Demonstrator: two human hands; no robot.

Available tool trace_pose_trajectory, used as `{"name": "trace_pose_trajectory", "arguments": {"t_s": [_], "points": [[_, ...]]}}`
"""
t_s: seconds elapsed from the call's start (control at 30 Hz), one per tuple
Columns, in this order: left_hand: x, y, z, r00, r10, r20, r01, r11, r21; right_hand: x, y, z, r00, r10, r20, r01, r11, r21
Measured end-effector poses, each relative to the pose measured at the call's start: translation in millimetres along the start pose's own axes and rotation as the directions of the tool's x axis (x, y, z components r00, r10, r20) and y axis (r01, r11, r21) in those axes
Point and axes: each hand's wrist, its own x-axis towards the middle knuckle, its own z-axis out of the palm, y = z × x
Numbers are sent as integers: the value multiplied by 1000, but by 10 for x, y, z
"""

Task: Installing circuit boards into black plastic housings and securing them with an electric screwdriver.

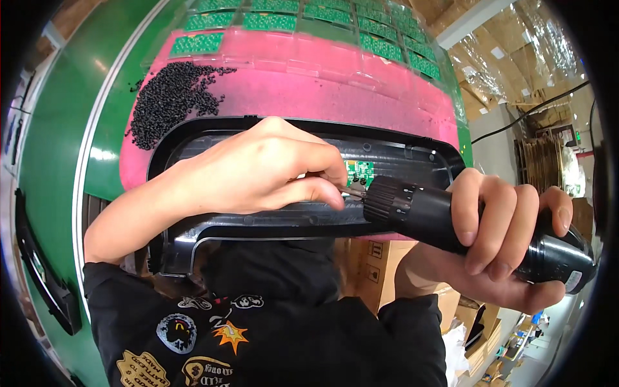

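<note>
My right hand [503, 226] is wrapped round a black electric screwdriver [425, 214], which lies nearly level with its bit end toward the left. At the bit, the thumb and forefinger of my left hand [277, 168] are pinched together; whatever they hold is too small to make out. Both hands are over a long black plastic housing [412, 155] with a raised rim. Inside the housing, partly hidden behind my fingers and the tool, sits a small green circuit board [361, 169]. A few tiny dark screws [359, 181] show beside the bit.
A heap of small black screws [171, 100] lies on the pink mat [290, 87] at the far left. Clear trays with several green circuit boards [271, 22] stand behind. Another black curved part [45, 277] rests on the green table [48, 168]. Cardboard boxes [380, 264] stand below the table edge.
</note>
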Motion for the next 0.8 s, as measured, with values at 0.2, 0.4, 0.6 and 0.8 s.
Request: {"name": "trace_pose_trajectory", "arguments": {"t_s": [0.2, 0.4, 0.6, 0.8], "points": [[-12, -32, 82, 994, 54, -92, -52, 998, 26, 7, 51, -6, 999, 8, 36, -9, 999, 44], [3, 6, 4, 999, -5, -32, 3, 998, -61, 45, 64, -52, 996, 69, 57, -75, 990, 117], [-4, -46, 41, 999, 36, -33, -42, 976, -215, 144, 55, -31, 958, 252, 133, -254, 967, -5], [16, 66, -39, 942, 87, -325, -24, 981, 193, 230, 60, -378, 857, 287, 427, -290, 955, -58]]}}
